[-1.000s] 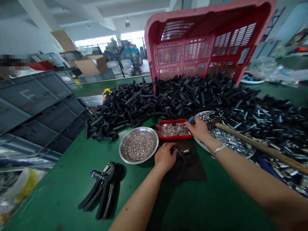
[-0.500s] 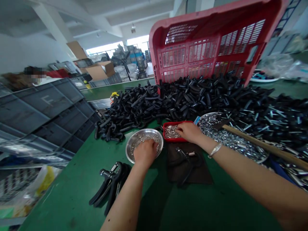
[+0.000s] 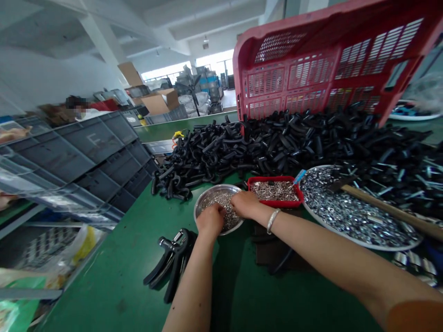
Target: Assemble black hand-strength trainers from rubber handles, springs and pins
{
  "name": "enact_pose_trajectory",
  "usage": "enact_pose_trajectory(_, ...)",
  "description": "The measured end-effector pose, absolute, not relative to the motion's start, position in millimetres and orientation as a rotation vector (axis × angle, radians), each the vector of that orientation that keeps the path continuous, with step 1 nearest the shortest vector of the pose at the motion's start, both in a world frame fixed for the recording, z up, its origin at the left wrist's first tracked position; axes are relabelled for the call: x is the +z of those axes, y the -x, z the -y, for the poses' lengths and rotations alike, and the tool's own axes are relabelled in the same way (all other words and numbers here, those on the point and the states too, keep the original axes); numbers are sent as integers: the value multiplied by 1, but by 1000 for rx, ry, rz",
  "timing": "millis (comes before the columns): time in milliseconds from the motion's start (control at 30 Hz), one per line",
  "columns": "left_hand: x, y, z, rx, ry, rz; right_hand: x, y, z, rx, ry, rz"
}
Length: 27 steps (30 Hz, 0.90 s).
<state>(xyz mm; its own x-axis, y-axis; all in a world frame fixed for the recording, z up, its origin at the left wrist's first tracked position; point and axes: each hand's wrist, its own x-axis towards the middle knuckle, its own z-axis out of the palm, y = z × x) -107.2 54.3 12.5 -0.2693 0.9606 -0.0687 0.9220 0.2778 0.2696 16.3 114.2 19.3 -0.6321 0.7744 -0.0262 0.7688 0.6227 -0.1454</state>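
Both the left hand (image 3: 210,220) and right hand (image 3: 244,204) dig, fingers curled, grip contents hidden, into the steel bowl (image 3: 204,206) of small metal parts, finished hand grippers (image 3: 172,261) lying near-left, a heap of black handles (image 3: 277,138) unassembled beyond.

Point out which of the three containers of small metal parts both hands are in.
The small round steel bowl nearest the person: left hand and right hand both rest in it. The red tray and the big round pan to its right go untouched.
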Motion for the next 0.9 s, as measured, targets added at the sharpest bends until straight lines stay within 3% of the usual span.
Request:
enact_pose_trajectory(333, 9, 110, -57, 325, -1803, -2234, 9, -39, -111, 274, 1140, 2688)
enact_pose_trajectory(567, 18, 100, -56, 675, -1719, -2125, 17, -64, -101, 396, 1152, 2471)
enact_pose_trajectory(700, 19, 66, -44, 897, -1872, -1801, 22, -108, -85, 437, 1191, 2249)
enact_pose_trajectory(900, 5, 16, -27, 728, -2129, -1532, 15, -182, -57, 325, 1322, 2078)
